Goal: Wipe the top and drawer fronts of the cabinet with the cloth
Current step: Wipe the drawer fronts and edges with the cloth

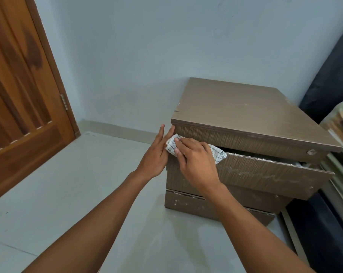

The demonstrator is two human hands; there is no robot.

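A brown wood-grain cabinet [237, 107] stands on the floor against the wall. Its top drawer front [251, 140] is closed and has a round lock at the right. The second drawer [269, 174] is pulled partly out and shows pale streaks. A bottom drawer front [186, 203] carries white specks. My right hand [196, 160] presses a white checked cloth [218, 153] against the left end of the second drawer's upper edge. My left hand [156, 152] lies flat, fingers extended, against the cabinet's left front corner and touches the cloth's left end.
A brown wooden door [19, 85] stands at the left. Pale floor tiles [88, 194] spread in front of the cabinet. A dark mattress or cushion [332, 71] and stacked striped fabric [341, 127] crowd the cabinet's right side.
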